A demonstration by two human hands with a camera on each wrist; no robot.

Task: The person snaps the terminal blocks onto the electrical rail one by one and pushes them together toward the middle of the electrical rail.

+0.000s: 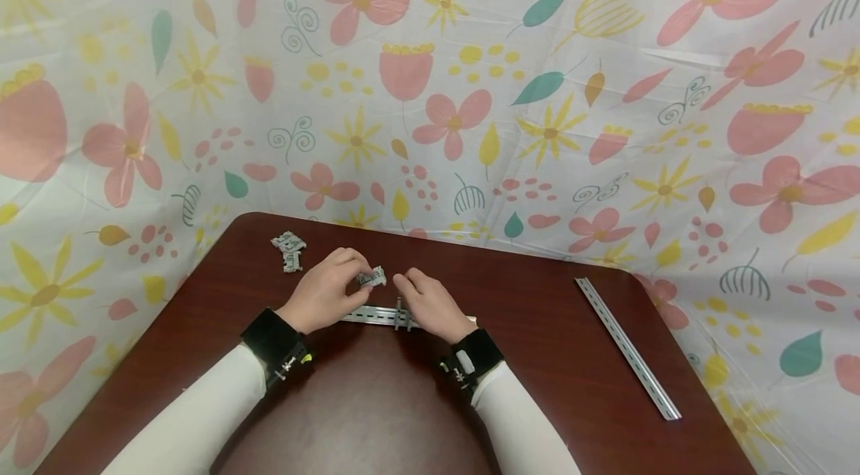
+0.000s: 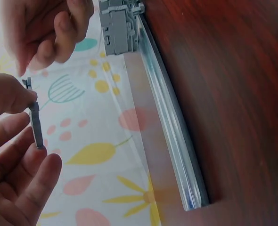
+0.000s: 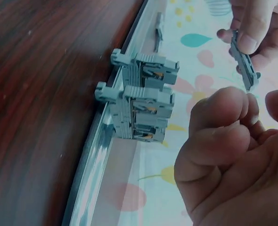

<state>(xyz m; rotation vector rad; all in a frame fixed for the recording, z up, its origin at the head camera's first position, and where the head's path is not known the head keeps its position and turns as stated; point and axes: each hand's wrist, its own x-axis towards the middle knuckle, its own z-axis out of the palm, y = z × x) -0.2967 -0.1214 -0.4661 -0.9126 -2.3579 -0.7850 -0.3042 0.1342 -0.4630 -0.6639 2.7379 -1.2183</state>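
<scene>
My left hand (image 1: pixel 326 290) pinches a thin grey DIN-rail terminal block (image 1: pixel 373 278) between thumb and fingers, above the table. In the right wrist view that block (image 3: pixel 244 63) is tilted and apart from the right fingers. A slotted metal DIN rail (image 1: pixel 369 315) lies crosswise beneath both hands. Grey terminal blocks (image 3: pixel 146 113) stand upright on it with a gap between them; the left wrist view shows them (image 2: pixel 119 30) at the top. My right hand (image 1: pixel 435 305) hovers just over the rail, fingers loosely bent, holding nothing that I can see.
Several loose grey terminal blocks (image 1: pixel 289 243) lie at the table's back left. A second slotted rail (image 1: pixel 628 348) lies slantwise on the right of the dark red-brown table (image 1: pixel 537 355). A flowered curtain (image 1: pixel 430 124) hangs behind the table and along its sides.
</scene>
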